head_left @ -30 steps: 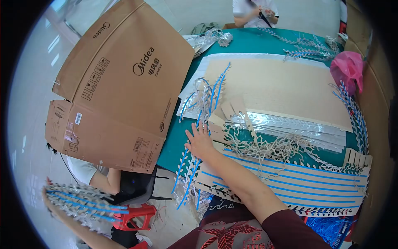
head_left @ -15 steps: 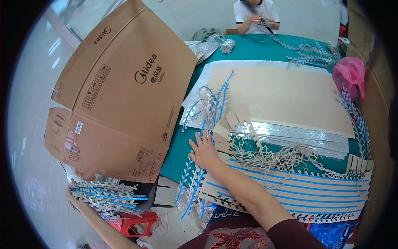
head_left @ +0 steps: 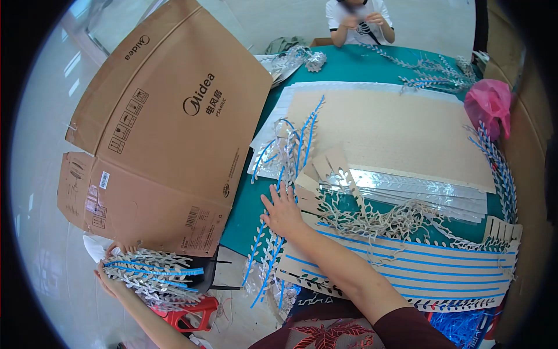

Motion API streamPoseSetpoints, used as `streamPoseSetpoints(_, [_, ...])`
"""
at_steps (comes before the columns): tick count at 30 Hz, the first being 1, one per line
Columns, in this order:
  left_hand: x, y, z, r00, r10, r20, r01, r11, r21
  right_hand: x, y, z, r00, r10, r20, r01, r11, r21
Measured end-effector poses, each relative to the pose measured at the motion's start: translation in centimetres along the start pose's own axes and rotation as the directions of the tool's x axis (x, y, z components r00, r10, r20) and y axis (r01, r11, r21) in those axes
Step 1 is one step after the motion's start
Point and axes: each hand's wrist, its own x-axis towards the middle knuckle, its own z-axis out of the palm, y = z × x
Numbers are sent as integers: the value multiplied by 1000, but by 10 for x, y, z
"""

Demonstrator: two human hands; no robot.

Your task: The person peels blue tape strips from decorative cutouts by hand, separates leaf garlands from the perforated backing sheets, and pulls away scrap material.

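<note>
My left hand (head_left: 109,281) reaches out to the lower left, its fingers wrapped round the end of a bundle of silvery leaf-shaped strips with blue tape lines (head_left: 154,280). Another person's hand (head_left: 121,249) is at the top of that bundle, close to mine. My right hand (head_left: 283,216) lies palm down with fingers spread on more leaf strips (head_left: 293,148) at the table's left side; some of these hang over the edge. Right of my forearm is a cut sheet with blue lines (head_left: 407,264), and above it a tangle of pale cut-out scraps (head_left: 383,218).
A large Midea carton (head_left: 168,122) stands at the left of the green table (head_left: 349,67). Stacked boards (head_left: 389,128) cover the middle. A pink plastic bag (head_left: 489,104) is at the right, and a red stool (head_left: 195,314) below left. A person (head_left: 360,26) sits across.
Another person's hand and a white sleeve have come into view beside the bundle in my left hand. My right hand stays in place. The person across has moved their hands higher.
</note>
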Motion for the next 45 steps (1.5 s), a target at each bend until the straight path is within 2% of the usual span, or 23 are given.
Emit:
streamPoseSetpoints(16, [10, -89, 44, 975, -163, 153, 171, 985, -39, 1, -1, 1, 1000, 1, 3, -1, 1000, -5])
streamPoseSetpoints(25, [26, -61, 42, 977, -128, 173, 126, 992, 20, 1, -3, -3, 1000, 4, 9, -4, 999, -40])
streamPoseSetpoints(28, [35, -45, 36, 977, -103, 187, 93, 994, 59, 1, -4, -9, 999, 14, 45, -14, 1000, -5])
streamPoseSetpoints(31, [49, -38, 33, 976, -83, 203, 66, 994, 89, 5, -3, -1, 997, 32, 75, -28, 998, -51])
streamPoseSetpoints(34, [63, -43, 31, 974, -69, 216, 47, 993, 104, 17, 0, 1, 975, 85, 207, -96, 995, 43])
streamPoseSetpoints(37, [75, -48, 28, 973, -58, 224, 32, 992, 120, 37, 1, -27, 904, 106, 414, -221, 945, 242])
streamPoseSetpoints(40, [83, -53, 24, 987, 14, 159, -41, 985, 169, 46, 10, -31, 940, -36, 340, -85, 939, 333])
streamPoseSetpoints(42, [79, -56, 18, 993, 92, 74, -107, 966, 234, 57, 15, -70, 965, -30, 259, -137, 786, 602])
streamPoseSetpoints(43, [74, -55, 17, 986, 160, -40, -137, 930, 341, 62, 19, -91, 975, -21, 222, -150, 677, 721])
streamPoseSetpoints(44, [65, -55, 18, 961, 236, -144, -150, 882, 447, 66, 26, -103, 986, 160, -48, -90, 752, 653])
streamPoseSetpoints(45, [54, -58, 19, 919, 315, -237, -142, 825, 547, 69, 38, -113, 896, 296, -332, -64, 824, 563])
